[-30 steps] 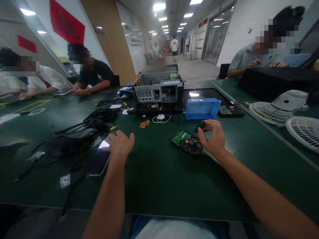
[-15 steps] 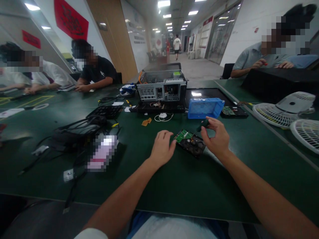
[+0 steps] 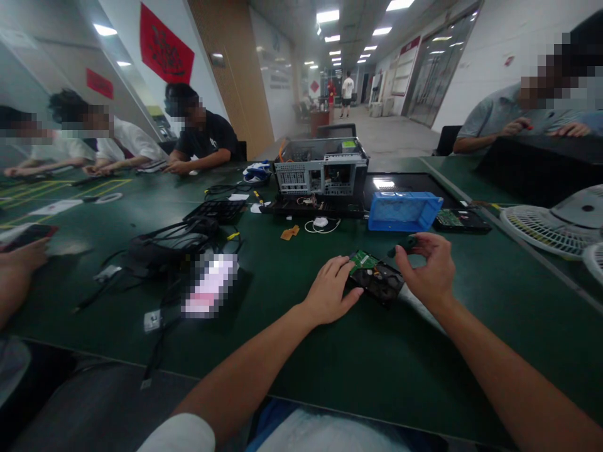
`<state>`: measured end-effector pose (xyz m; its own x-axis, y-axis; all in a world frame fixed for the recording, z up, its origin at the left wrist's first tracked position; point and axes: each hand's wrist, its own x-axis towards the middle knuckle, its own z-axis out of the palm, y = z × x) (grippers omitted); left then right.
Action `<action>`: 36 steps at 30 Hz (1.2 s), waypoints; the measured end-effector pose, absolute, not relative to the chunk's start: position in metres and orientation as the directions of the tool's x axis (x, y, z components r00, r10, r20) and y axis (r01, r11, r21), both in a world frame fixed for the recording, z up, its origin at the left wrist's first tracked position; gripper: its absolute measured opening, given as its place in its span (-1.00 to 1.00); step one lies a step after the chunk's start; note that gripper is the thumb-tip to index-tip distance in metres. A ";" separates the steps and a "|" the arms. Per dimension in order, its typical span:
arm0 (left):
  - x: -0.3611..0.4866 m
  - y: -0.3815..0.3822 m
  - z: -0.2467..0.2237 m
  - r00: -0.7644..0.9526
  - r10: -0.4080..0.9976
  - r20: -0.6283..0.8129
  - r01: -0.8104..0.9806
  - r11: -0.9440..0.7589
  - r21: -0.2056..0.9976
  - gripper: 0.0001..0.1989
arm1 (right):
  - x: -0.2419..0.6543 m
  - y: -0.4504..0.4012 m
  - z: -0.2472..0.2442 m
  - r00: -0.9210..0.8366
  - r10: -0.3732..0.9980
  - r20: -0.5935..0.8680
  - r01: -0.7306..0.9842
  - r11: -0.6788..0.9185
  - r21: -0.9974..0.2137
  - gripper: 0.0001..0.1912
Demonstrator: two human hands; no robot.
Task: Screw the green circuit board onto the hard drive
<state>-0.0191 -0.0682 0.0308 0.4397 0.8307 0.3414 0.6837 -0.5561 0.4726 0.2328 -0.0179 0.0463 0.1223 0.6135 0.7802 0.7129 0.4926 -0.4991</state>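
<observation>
A hard drive [image 3: 380,285] with a green circuit board lies at a slant on the green table before me. At its left side, my left hand [image 3: 330,290] holds it by the edge, fingers along the board end and thumb over the near corner. Above the drive's right end, my right hand [image 3: 429,267] pinches the dark green handle of a small screwdriver [image 3: 404,245] between thumb and fingers. The tool points down and left toward the drive; whether its tip touches a screw is too small to tell.
Behind the drive stand a blue plastic bin [image 3: 404,212] and an opened computer case [image 3: 320,172]. Another drive [image 3: 461,221] lies right of the bin, near a white fan grille [image 3: 541,229]. Leftward are a phone [image 3: 211,285] and black cables [image 3: 174,245]. Other people sit around the table.
The view has swung left, shifting the scene rightward. My left hand has closed in on the drive's edge. A co-worker's hand with a phone has appeared at far left.
</observation>
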 end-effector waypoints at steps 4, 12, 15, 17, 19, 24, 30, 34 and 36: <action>-0.026 -0.065 0.028 0.405 0.853 0.329 0.665 -0.522 0.534 -0.40 | 0.230 -0.021 0.047 0.120 0.621 0.774 0.692 0.507 -0.514 -0.39; -0.026 -0.069 0.036 0.183 0.885 0.429 0.560 -0.453 0.694 -0.78 | 0.230 -0.030 0.071 0.130 0.625 0.770 0.636 0.543 -0.549 -0.58; -0.018 -0.078 0.043 0.172 0.918 0.357 0.382 -0.396 0.835 -0.77 | 0.220 -0.034 0.072 0.066 0.827 0.558 0.386 0.494 -0.779 -0.66; -0.014 -0.081 0.044 0.204 0.952 0.227 0.174 -0.263 0.949 -0.70 | 0.210 -0.038 0.067 -0.082 0.904 0.420 0.237 0.427 -0.873 -0.63; -0.012 -0.080 0.041 0.260 0.958 0.125 -0.023 -0.124 0.992 -0.60 | 0.201 -0.043 0.063 -0.223 0.911 0.347 0.179 0.388 -0.904 -0.61; -0.013 -0.071 0.033 0.240 0.966 0.101 -0.230 -0.045 0.972 -0.57 | 0.195 -0.051 0.065 -0.361 0.864 0.351 0.288 0.461 -0.839 -0.66; -0.019 -0.065 0.035 0.091 0.994 -0.064 -0.398 0.095 0.912 -0.86 | 0.214 -0.036 0.063 -0.233 0.878 0.419 0.726 0.444 -0.526 -0.29; -0.024 -0.061 0.029 0.082 0.985 -0.153 -0.490 0.173 0.854 -0.93 | 0.218 -0.031 0.047 -0.262 0.954 0.145 0.836 0.300 -0.460 0.14; -0.027 -0.059 0.025 0.091 0.981 -0.173 -0.452 0.196 0.870 -0.94 | 0.215 -0.032 0.041 -0.266 0.960 0.092 0.870 0.280 -0.407 0.21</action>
<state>-0.0269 -0.0590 0.0245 0.0915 0.9806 -0.1732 -0.4523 0.1959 0.8701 0.2146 -0.0318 0.0415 -0.2658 0.9596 0.0918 0.8697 0.2798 -0.4066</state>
